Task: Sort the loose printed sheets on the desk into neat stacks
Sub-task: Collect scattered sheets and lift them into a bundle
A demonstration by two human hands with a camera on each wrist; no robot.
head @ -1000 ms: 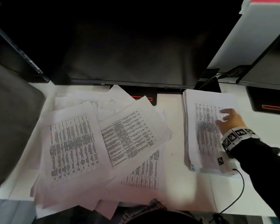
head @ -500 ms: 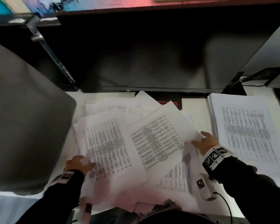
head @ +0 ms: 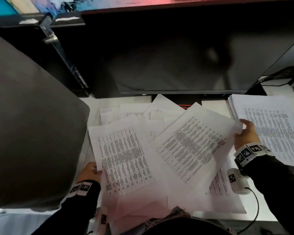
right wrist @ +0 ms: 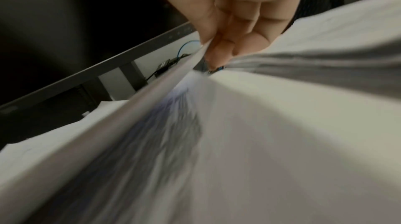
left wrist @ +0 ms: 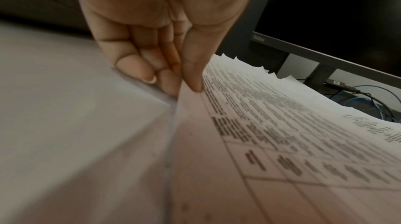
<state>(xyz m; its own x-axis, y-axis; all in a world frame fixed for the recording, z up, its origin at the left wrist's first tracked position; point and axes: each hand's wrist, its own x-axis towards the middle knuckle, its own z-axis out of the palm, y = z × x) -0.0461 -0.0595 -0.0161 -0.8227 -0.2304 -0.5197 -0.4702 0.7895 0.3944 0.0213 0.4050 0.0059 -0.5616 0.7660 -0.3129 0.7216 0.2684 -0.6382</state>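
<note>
Loose printed sheets (head: 159, 126) lie fanned across the white desk (head: 95, 106) below the monitor. My left hand (head: 90, 172) pinches the left edge of a table-printed sheet (head: 124, 158), thumb on top and fingers beneath (left wrist: 171, 80). My right hand (head: 246, 134) pinches the right edge of a tilted printed sheet (head: 193, 146), which is raised off the pile (right wrist: 208, 51). A neat stack (head: 270, 126) of printed pages lies at the right of the desk, just past my right hand.
A dark monitor (head: 185, 56) on its stand (head: 182, 99) blocks the back of the desk. A grey chair back (head: 29, 133) fills the left. Cables (left wrist: 369, 100) run behind the monitor stand. A black cord (head: 255, 216) trails from my right wrist device.
My right hand left the neat stack, moved left and took hold of the tilted sheet's edge, lifting it. My left hand came into view and gripped the left sheet's edge.
</note>
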